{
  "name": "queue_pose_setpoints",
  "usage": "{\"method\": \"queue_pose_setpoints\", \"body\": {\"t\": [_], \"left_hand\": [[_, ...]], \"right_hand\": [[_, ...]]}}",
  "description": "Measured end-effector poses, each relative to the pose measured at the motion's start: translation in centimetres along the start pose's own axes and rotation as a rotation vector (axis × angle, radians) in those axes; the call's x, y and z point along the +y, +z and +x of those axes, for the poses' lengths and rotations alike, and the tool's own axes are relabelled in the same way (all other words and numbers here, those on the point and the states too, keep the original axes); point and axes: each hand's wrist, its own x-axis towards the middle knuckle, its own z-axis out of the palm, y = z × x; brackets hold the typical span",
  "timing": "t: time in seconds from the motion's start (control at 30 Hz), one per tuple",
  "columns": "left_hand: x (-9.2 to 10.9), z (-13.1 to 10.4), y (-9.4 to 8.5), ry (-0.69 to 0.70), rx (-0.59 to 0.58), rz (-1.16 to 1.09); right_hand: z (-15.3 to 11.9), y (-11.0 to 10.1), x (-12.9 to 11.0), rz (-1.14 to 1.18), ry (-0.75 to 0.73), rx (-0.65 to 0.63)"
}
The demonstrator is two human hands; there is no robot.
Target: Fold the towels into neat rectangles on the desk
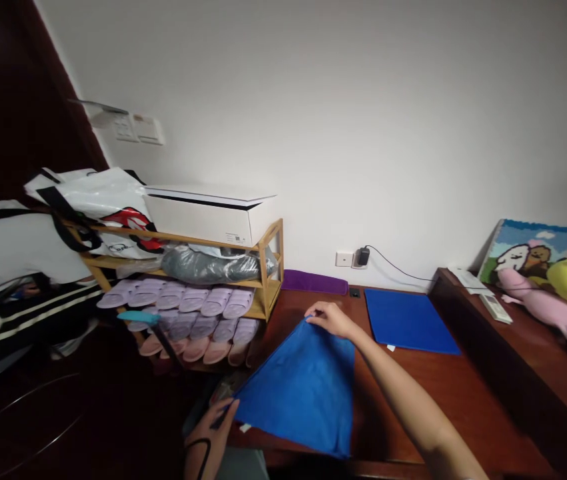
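A blue cloth (303, 387) with a small white tag hangs partly raised over the near part of the reddish-brown wooden table (423, 413). At its far corner, my right hand (332, 319) pinches the edge between thumb and fingers. My left hand (216, 423), with a dark band on the wrist, grips the near left corner close to the tag. To the right lies a second blue cloth (408, 320), flat and square, also with a white tag. A folded purple cloth (316, 282) rests against the wall.
On the left stands a wooden rack (270, 267) with rows of slippers (213, 303) and a white box (208, 217) on top. A black plug (363, 256) sits in the wall. On a raised ledge at right are a remote (496, 308) and a pink plush toy (538, 303).
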Motion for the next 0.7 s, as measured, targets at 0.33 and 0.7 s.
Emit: {"method": "queue_pose_setpoints", "body": {"t": [0.33, 0.7], "left_hand": [[16.9, 4.8, -4.2, 0.302, 0.128, -0.586], [24.8, 8.1, -6.2, 0.570, -0.159, -0.479]], "right_hand": [[-8.6, -11.6, -4.9, 0.052, 0.052, 0.421], [-16.0, -14.2, -7.4, -0.014, 0.087, 0.645]]}}
